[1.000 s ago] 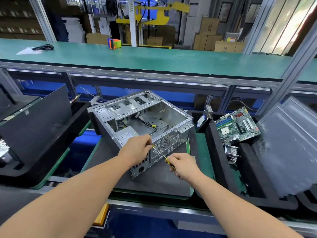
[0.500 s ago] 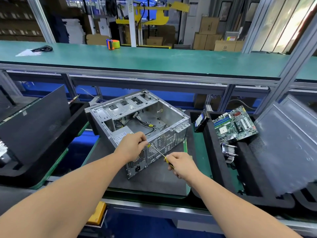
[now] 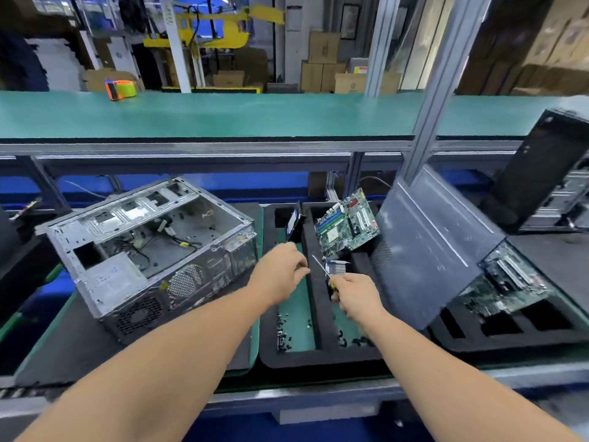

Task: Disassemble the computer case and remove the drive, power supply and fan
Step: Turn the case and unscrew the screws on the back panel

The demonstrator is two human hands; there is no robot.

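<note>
The open silver computer case (image 3: 149,250) lies on a dark mat at the left, with the power supply (image 3: 111,279) in its near corner and a round fan grille (image 3: 186,280) on its rear wall. My left hand (image 3: 280,272) hovers over the green slot of the black foam tray (image 3: 318,358), fingertips pinched together; I see nothing between them. My right hand (image 3: 350,291) grips a yellow-handled screwdriver (image 3: 320,266) with its tip pointing up and left. A black drive (image 3: 294,223) stands upright at the tray's back.
A green motherboard (image 3: 345,224) leans in the tray beside a finned heatsink (image 3: 338,266). Small dark screws (image 3: 282,336) lie in the tray's slots. A grey side panel (image 3: 424,247) leans at the right, with another motherboard (image 3: 510,282) and a black case (image 3: 541,173) beyond.
Both hands have left the rear of the case and moved right over the foam tray. The view has swung right with them, so the case now sits at the left.
</note>
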